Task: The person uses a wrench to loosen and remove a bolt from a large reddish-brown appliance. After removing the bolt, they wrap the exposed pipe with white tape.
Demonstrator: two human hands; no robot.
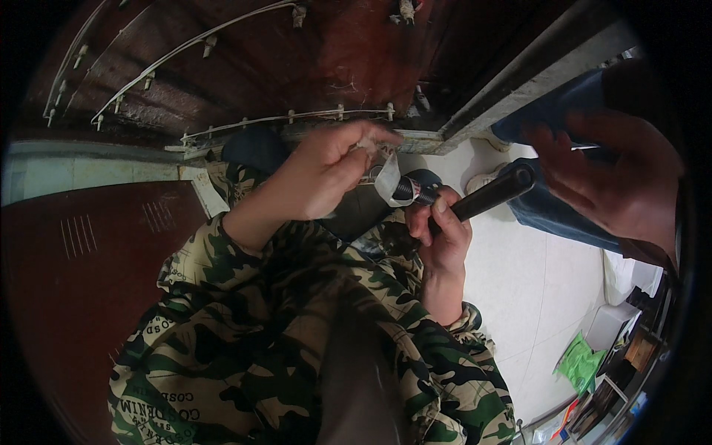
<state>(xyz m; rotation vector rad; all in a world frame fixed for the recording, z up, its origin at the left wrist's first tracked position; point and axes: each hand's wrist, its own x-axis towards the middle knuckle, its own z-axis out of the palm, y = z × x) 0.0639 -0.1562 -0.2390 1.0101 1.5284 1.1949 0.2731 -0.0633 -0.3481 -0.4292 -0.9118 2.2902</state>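
My left hand [322, 172], a little blurred, is closed with its fingers pinching one end of a thin white strip [387, 182]. From there the strip runs across to a black threaded part [423, 194] and loops around its left end. Next to it, my right hand [447, 226] grips this threaded part between thumb and fingers. A long black handle [495, 193] with a hole at its end slants up and right beyond my right thumb. Whether the handle and the threaded part are one piece, I cannot tell.
Another person's blurred hand [612, 167] hovers at the right, above jeans-clad legs [530, 204]. Ahead is a dark reddish panel [326, 59] with white cables along it. A reddish-brown slotted board [96, 267] lies left. A green bag [580, 363] and boxes sit lower right.
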